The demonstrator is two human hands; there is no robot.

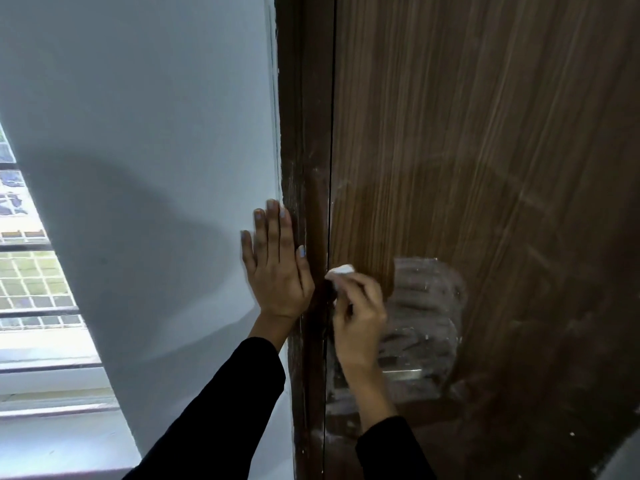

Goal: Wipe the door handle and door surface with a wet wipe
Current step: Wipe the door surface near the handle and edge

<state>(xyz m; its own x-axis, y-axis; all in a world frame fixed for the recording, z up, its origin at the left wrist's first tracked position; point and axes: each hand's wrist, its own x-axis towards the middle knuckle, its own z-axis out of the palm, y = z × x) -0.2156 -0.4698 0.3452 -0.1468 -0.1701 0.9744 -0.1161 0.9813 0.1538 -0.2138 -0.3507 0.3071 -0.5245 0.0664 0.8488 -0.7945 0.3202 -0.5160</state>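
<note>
The right hand (pixel 360 313) pinches the wipe (pixel 341 270) in clenched fingers against the door (pixel 485 150) edge just above the handle (pixel 403 374); the left hand (pixel 277 265) lies flat, fingers released, on the wall (pixel 156 133); surface wiping seems underway; next, probably broader strokes across unwiped wood.

We record a brown door (pixel 485 133) with vertical wood-grain streaks and pale, whitish smears across its near part. The door frame (pixel 304 116) is darker brown. To the left, the wall (pixel 156 98) is plain pale grey-blue. The wipe (pixel 341 270) is white. Both sleeves (pixel 235 403) are black. The left hand (pixel 277 271) shows light blue fingernails.
</note>
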